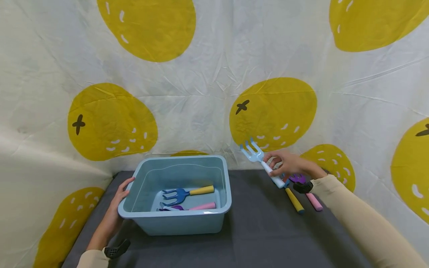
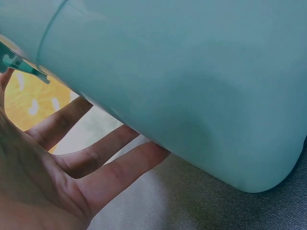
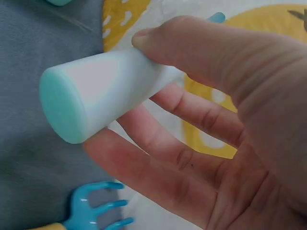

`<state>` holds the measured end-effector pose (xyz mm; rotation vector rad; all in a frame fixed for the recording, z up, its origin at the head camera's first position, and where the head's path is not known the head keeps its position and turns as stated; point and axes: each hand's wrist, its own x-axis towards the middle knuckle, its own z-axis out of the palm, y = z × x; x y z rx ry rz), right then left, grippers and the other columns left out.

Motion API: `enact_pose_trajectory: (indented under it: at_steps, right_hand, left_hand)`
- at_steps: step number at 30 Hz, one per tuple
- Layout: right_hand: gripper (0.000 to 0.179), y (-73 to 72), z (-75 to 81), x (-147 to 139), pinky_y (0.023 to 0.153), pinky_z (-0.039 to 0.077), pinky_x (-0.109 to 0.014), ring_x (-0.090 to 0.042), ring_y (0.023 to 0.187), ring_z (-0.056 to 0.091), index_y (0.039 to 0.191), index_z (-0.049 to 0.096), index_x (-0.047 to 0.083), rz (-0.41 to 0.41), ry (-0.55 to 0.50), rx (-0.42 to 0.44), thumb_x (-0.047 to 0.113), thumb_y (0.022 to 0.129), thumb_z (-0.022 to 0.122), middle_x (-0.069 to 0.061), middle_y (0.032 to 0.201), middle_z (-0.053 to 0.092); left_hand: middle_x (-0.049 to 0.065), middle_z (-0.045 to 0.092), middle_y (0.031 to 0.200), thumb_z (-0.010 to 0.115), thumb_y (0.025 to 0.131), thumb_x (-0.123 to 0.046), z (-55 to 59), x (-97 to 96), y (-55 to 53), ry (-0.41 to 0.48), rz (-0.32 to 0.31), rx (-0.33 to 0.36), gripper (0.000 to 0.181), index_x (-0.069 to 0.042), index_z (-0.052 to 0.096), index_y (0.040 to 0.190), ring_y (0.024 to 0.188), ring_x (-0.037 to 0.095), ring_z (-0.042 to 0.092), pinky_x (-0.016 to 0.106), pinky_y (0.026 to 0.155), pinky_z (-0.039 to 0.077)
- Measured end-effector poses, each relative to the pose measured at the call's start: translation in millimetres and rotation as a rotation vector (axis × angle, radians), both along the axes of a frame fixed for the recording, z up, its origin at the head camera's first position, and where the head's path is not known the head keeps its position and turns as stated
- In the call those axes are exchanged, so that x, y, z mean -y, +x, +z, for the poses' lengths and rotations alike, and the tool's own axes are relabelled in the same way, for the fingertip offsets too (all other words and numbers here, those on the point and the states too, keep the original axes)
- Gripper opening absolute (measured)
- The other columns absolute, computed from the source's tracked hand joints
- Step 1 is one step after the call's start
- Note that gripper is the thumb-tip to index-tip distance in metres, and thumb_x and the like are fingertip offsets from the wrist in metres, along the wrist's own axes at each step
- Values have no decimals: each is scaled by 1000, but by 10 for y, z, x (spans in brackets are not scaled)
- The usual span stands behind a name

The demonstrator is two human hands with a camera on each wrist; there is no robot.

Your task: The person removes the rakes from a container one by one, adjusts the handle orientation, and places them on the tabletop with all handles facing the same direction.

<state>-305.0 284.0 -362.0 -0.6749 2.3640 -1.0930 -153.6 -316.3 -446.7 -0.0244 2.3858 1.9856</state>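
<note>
My right hand (image 1: 283,163) holds a light blue garden hand fork (image 1: 253,150) by its white handle (image 3: 105,86), above the table to the right of the basin. In the right wrist view the thumb and fingers pinch that handle. My left hand (image 1: 117,201) touches the left side of a blue-grey plastic basin (image 1: 177,224), its fingers at the rim and outer wall. Inside the basin lie a blue hand fork with a yellow handle (image 1: 201,190) and a purple tool with a pink handle (image 1: 202,206). Another light-coloured piece beside them is partly hidden by the front wall.
On the dark table (image 1: 264,230), below my right hand, lie a yellow-handled blue fork (image 1: 295,201) and a pink-handled purple fork (image 1: 314,202). A white cloth with yellow fruit shapes (image 1: 194,123) hangs behind the table.
</note>
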Motion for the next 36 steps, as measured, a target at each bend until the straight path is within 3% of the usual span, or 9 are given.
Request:
enact_pose_trajectory:
  at_steps: [4, 12, 18, 25, 36]
  right_hand:
    - [47, 64, -261, -66, 59, 59, -55, -33, 81, 68, 132, 54, 3, -37, -43, 9, 12, 92, 78, -22, 108, 62]
    - [52, 238, -804, -153, 63, 58, -59, -32, 76, 68, 134, 51, -3, -151, -110, 119, 10, 92, 78, -21, 105, 62]
    - [52, 369, -1081, -215, 63, 59, -57, -31, 75, 67, 134, 48, -6, -177, -151, 168, 8, 92, 77, -22, 100, 66]
    - [54, 419, -1225, -247, 61, 59, -53, -31, 73, 67, 134, 46, -10, -215, -159, 182, 7, 92, 77, -17, 97, 71]
    - [53, 401, -1218, -177, 62, 60, -52, -27, 72, 65, 133, 49, -11, -252, -111, 180, 8, 92, 77, -18, 95, 68]
  left_hand:
    - [14, 1, 168, 27, 109, -53, -9, 1, -7, 0, 0, 6, 59, -35, 13, 163, 139, 47, 24, 76, 110, 23]
    - [15, -1, 168, 26, 109, -52, -11, -12, -3, -1, -15, 13, 59, -34, 11, 163, 140, 49, 24, 76, 110, 23]
    - [13, 0, 168, 25, 110, -51, 5, -18, -11, -8, -35, 2, 58, -33, 11, 163, 139, 48, 24, 75, 109, 26]
    - [14, 3, 167, 24, 110, -51, 15, 7, 1, -20, -34, -20, 57, -36, 11, 163, 137, 46, 27, 73, 108, 29]
    - [14, -2, 168, 22, 109, -51, -4, 34, 13, -7, -42, -8, 56, -37, 10, 163, 138, 46, 23, 73, 109, 25]
